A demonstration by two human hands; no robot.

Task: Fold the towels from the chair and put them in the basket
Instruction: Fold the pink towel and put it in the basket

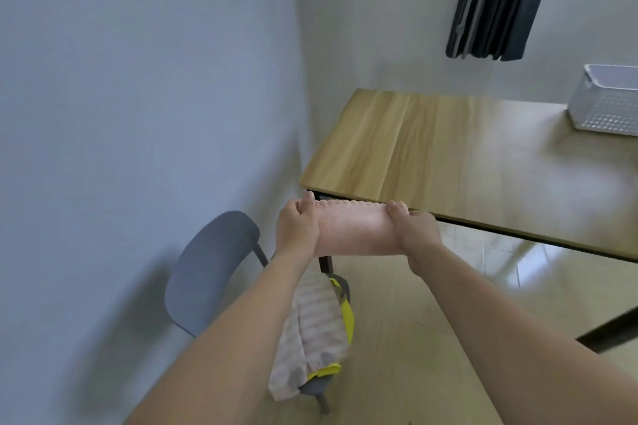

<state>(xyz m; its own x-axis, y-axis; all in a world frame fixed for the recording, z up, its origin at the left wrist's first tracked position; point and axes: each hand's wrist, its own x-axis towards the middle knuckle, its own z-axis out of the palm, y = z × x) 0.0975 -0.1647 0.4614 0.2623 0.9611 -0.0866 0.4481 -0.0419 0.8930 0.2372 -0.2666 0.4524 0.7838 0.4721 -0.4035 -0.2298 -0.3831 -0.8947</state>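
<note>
Wood-grain table (448, 148), perforated, probably plastic basket (607, 103).

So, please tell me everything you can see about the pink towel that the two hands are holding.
The pink towel looks like soft, finely textured cloth with a wavy, scalloped top edge. It is stretched flat and roughly level in the air, in front of the table edge and above the chair. The left hand grips its left end and the right hand grips its right end. Nothing else touches it. Its lower part is hidden behind the hands and forearms.
</note>
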